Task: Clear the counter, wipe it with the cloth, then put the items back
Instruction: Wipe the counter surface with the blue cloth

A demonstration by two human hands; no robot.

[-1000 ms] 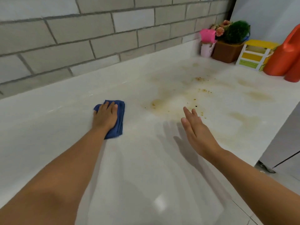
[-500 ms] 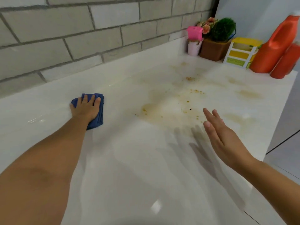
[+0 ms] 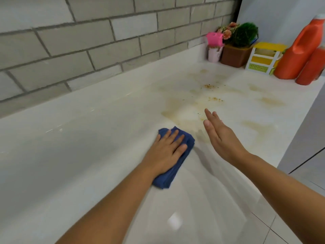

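Note:
My left hand [image 3: 167,152] lies flat, fingers straight, pressing a folded blue cloth [image 3: 168,176] onto the white counter [image 3: 84,155]. The cloth sits just left of a patch of brown stains and crumbs [image 3: 190,110]. My right hand [image 3: 219,136] hovers above the counter beside the cloth, fingers straight and together, edge-on, holding nothing. Pushed to the far right end stand a pink cup [image 3: 214,48], a potted plant [image 3: 239,46], a yellow and white box [image 3: 263,58] and two orange bottles [image 3: 299,50].
A grey brick wall [image 3: 105,43] runs along the back of the counter. The counter's right edge [image 3: 299,124] drops to a white cabinet front and a tiled floor [image 3: 290,231]. More brown smears [image 3: 270,101] lie toward the right edge.
My left hand has slid the cloth from the left part of the counter rightward to the edge of the stains. My right hand stays raised above the counter.

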